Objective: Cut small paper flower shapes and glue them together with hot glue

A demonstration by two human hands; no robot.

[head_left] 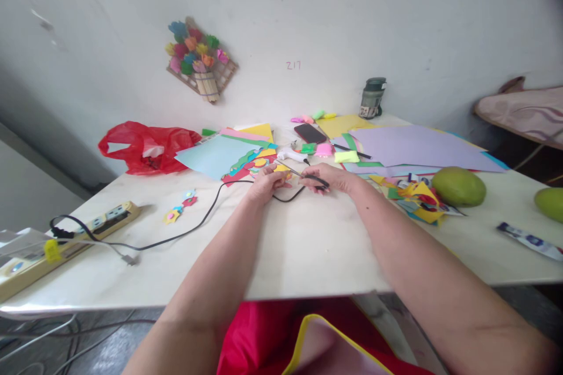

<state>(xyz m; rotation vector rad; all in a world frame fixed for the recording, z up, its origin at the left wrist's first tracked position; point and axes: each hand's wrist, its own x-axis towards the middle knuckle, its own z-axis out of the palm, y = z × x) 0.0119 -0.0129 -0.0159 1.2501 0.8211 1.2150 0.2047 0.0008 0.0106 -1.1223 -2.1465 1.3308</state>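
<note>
My right hand [331, 176] is closed around the black handles of a pair of scissors [322, 184], whose thin blades point left toward my other hand. My left hand [264, 184] is closed, fingers pinched on a small piece of yellow paper [282, 169] beside the blades. Just beyond both hands lies a white hot glue gun [290, 154]; a black cord passes beneath them. Coloured paper cutouts [246, 169] in red, blue and green sit behind my left hand. Small paper flowers [172, 215] lie farther left on the table.
A power strip [103, 221] with cords stands at the left. Behind are a red plastic bag [152, 146], light blue paper [220, 155], a phone [308, 133] and purple paper [404, 146]. On the right lie paper scraps [420, 202], a green mango [460, 186] and a tube [530, 240].
</note>
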